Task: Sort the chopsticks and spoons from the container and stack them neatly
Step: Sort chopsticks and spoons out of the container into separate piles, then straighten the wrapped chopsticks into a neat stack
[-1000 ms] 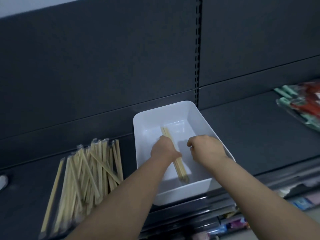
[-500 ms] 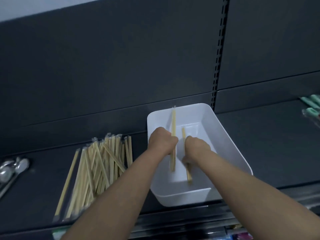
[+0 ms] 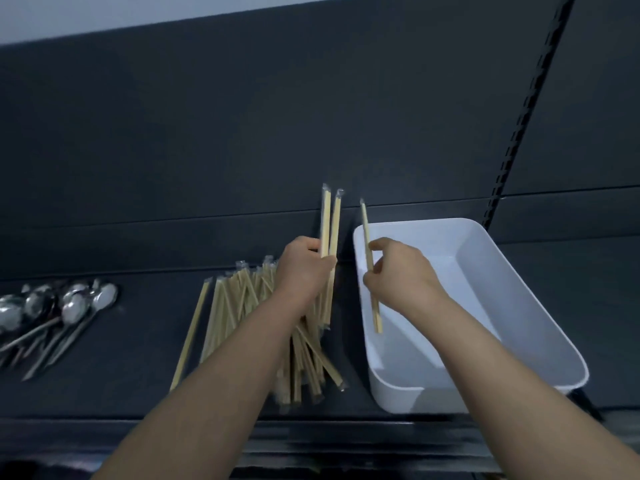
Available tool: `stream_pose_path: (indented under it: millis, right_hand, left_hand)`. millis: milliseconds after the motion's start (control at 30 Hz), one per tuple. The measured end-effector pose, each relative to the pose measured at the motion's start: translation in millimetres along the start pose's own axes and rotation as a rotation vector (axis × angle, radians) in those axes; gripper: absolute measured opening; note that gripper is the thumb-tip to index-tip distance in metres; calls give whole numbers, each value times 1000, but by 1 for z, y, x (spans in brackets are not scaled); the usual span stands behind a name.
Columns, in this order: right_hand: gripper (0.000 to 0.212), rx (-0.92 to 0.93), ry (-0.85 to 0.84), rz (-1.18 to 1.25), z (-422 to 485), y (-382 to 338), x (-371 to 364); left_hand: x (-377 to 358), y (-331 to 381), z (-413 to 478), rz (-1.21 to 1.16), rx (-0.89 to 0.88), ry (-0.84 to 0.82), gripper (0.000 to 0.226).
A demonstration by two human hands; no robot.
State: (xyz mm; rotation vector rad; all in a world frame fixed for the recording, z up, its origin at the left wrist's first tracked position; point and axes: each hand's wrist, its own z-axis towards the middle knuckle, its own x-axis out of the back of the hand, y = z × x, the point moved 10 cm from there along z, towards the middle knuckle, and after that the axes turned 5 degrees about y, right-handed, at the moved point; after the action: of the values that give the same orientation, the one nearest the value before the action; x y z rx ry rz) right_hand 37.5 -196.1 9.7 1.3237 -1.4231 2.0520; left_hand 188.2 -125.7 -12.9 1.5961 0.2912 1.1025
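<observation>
My left hand [image 3: 304, 268] grips two wrapped wooden chopstick pairs [image 3: 329, 220] upright, above the right side of a loose pile of wrapped chopsticks [image 3: 228, 306] on the dark shelf. My right hand [image 3: 401, 275] pinches one wrapped chopstick pair [image 3: 366, 237], held over the left rim of the white rectangular container [image 3: 502, 278]. The container's visible floor shows nothing inside. Several metal spoons [image 3: 55, 310] lie heaped at the far left of the shelf.
The dark shelf [image 3: 138, 358] runs across the view, with a dark back panel [image 3: 277, 133] and a slotted upright [image 3: 526, 109] behind. The shelf's front edge lies just below my forearms.
Both hands rose out of the container and moved left, each carrying chopsticks. The view swung left, bringing the spoons into sight.
</observation>
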Motion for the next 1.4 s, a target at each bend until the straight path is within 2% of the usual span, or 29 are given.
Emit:
stream_pose_path:
  millis: [100, 200, 300, 433, 533, 633, 767, 900, 1000, 1067, 1167, 1300, 1400]
  right_hand:
    - [40, 117, -65, -14, -14, -49, -36]
    - [36, 170, -150, -69, -21, -73, -84]
    - [30, 160, -181, -137, -23, -80, -117]
    - [38, 140, -184, -178, -24, -83, -139]
    - [29, 161, -172, -242, -24, -83, -145]
    - [25, 234, -47, -396, -27, -87, -131]
    - [21, 327, 153, -501, -34, -90, -95]
    - [26, 260, 256, -548, -38, -63, -56]
    - [27, 134, 273, -558, -45, -21, -28]
    - [26, 56, 275, -543, -53, 9, -11]
    - [26, -20, 274, -515, -67, 48, 10]
    - [27, -44, 272, -458, -82, 82, 25]
    - [40, -21, 241, -381, -88, 89, 34]
  left_hand:
    - [33, -42, 4, 94, 105, 5, 22]
    - [62, -83, 3, 168, 192, 9, 12]
    - [84, -110, 1, 234, 208, 10, 20]
    - [96, -125, -1, 317, 202, -11, 44]
    - [98, -125, -1, 435, 142, -41, 46]
    - [97, -114, 1, 487, 44, -35, 40]
    - [81, -86, 3, 415, -61, -47, 23]
    - [43, -53, -4, 363, -147, -171, 21]
    - [4, -32, -19, 353, -189, -298, 27]
    - [-24, -25, -34, 352, -148, -404, 39]
    - [-58, -17, -58, 333, -72, -534, 39]
    - [-67, -8, -71, 437, -63, -500, 23]
    - [-66, 1, -71, 384, -52, -430, 23]
